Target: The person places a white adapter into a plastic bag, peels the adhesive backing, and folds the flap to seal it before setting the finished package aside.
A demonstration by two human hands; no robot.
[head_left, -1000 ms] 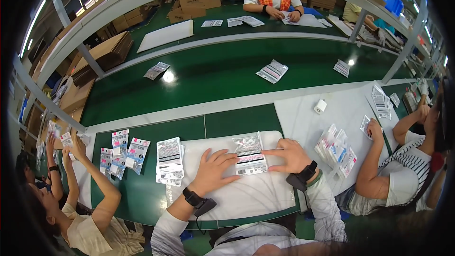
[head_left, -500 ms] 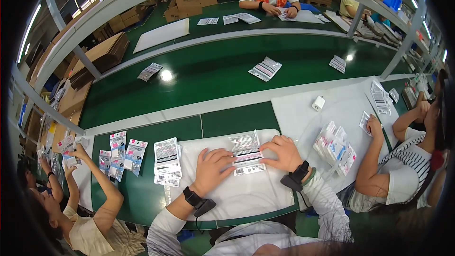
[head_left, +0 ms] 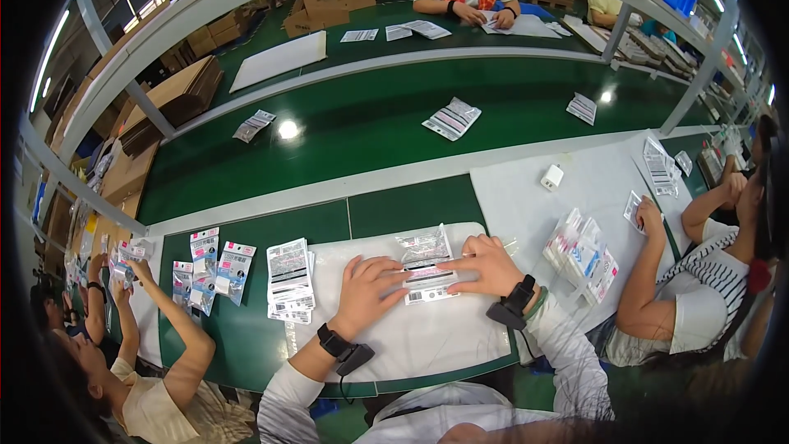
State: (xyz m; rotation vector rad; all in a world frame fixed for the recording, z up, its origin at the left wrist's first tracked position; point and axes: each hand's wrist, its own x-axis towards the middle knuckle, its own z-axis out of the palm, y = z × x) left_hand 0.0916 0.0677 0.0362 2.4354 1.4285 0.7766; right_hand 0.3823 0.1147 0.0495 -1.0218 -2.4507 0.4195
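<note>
My left hand point(head_left: 367, 292) lies flat on the white mat point(head_left: 427, 345), fingers spread, its fingertips touching a small clear packet with a white card point(head_left: 429, 291). My right hand point(head_left: 482, 264) presses on the same packet from the right, fingers together. Another clear packet point(head_left: 424, 243) lies just behind it. A stack of striped white cards point(head_left: 289, 278) sits left of my left hand. Both wrists wear black bands.
A green conveyor belt point(head_left: 370, 123) runs behind the bench, carrying loose packets point(head_left: 451, 118). A person on my right handles packets beside a heap point(head_left: 582, 253) and a white cube point(head_left: 552, 176). A person on my left holds packets near pink-topped ones point(head_left: 215, 267). Cardboard boxes stand at the back.
My hands have stayed on the packet, the right shifting slightly. Packets on the belt have drifted left.
</note>
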